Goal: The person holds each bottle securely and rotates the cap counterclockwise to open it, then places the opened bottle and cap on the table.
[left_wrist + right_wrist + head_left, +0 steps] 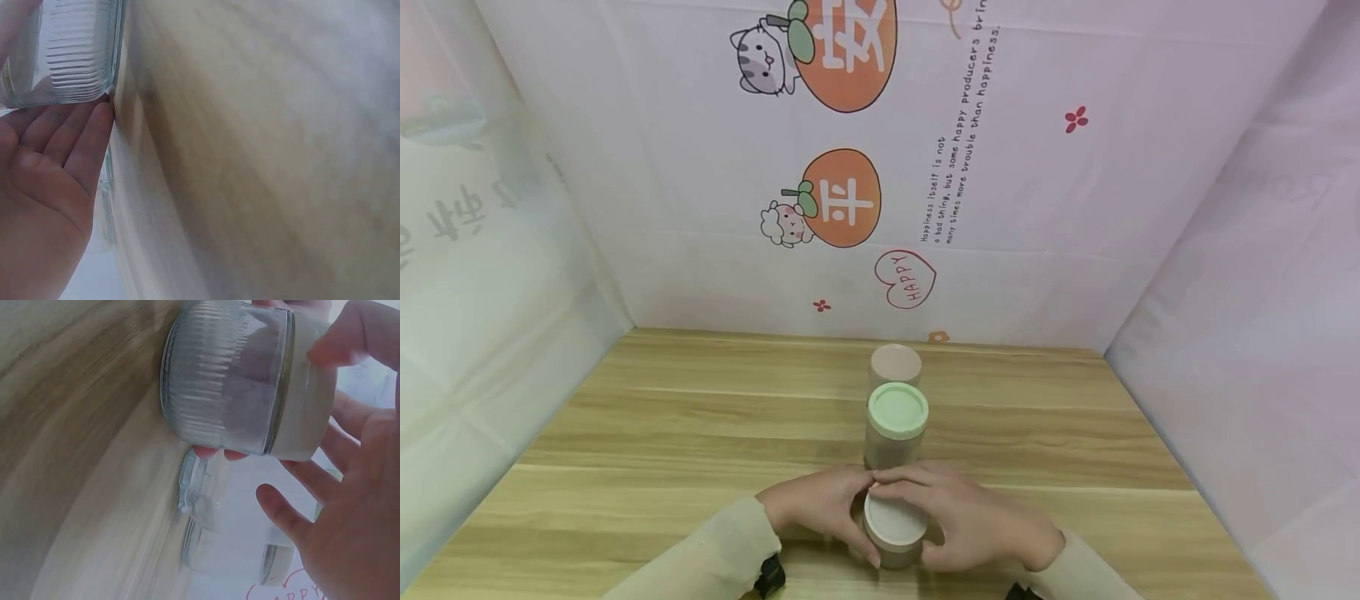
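A ribbed clear glass jar [209,381] with an off-white lid [898,518] stands upright on the wooden table, between both hands. My left hand [823,502] holds its body from the left. In the left wrist view the fingers [81,134] lie along the far side of the glass, low by the table. My right hand [973,517] grips the lid from the right, thumb on the near side and fingers on the far side. Right behind stands a jar with a green lid [898,410]. Farther back is another jar with a beige lid [896,364], partly hidden.
The wooden table [700,417] extends to both sides of the row of jars. A white printed cloth [1015,183] hangs at the back, and pale cloth walls [1262,292] enclose the left and right sides.
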Action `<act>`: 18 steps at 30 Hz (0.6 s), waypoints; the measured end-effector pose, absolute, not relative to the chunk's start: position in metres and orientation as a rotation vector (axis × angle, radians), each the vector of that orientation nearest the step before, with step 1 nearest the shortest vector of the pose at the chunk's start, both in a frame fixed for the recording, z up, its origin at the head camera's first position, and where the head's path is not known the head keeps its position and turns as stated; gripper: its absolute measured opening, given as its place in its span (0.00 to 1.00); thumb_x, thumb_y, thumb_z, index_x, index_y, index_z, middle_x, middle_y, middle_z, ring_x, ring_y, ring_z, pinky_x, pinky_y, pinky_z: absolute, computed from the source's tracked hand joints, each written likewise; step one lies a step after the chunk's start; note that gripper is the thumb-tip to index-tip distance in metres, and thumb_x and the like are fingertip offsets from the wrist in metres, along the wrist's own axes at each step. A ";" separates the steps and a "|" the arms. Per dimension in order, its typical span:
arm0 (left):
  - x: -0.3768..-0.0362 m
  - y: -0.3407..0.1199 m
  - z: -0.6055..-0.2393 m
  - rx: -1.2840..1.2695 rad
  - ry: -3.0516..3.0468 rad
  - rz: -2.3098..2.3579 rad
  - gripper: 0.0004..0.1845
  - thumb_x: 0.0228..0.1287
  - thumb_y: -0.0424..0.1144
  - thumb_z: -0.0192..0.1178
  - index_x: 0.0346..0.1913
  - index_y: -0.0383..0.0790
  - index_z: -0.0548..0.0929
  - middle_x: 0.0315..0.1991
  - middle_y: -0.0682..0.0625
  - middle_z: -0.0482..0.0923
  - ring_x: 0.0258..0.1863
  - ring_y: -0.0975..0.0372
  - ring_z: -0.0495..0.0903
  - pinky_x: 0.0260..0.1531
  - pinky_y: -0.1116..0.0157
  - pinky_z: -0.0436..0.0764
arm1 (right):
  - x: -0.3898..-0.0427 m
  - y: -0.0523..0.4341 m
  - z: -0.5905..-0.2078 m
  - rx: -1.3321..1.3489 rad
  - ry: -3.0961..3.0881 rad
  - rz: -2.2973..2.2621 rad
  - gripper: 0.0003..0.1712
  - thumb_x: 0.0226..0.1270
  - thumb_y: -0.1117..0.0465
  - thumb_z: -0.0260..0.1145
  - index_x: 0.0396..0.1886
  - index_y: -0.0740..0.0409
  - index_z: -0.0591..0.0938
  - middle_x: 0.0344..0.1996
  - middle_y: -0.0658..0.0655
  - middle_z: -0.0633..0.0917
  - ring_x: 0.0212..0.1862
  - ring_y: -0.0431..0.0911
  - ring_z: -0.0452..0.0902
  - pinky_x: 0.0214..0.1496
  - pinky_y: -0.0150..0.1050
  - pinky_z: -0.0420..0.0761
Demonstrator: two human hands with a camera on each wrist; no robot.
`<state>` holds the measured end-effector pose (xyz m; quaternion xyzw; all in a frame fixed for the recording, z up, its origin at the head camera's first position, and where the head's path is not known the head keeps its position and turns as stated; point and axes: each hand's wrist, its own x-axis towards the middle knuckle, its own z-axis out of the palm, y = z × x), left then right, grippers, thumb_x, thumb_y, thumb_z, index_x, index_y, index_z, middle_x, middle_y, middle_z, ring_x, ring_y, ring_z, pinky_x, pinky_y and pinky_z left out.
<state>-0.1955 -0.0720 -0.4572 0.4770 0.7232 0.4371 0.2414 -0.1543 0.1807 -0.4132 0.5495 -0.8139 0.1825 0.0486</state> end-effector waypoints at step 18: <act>-0.196 -0.071 -0.458 1.319 1.938 1.233 0.46 0.52 0.43 0.79 0.73 0.56 0.66 0.64 0.61 0.73 0.62 0.66 0.73 0.63 0.65 0.71 | -0.148 0.178 -0.415 1.419 -2.537 0.573 0.38 0.63 0.32 0.66 0.68 0.44 0.75 0.64 0.45 0.75 0.65 0.43 0.69 0.62 0.51 0.73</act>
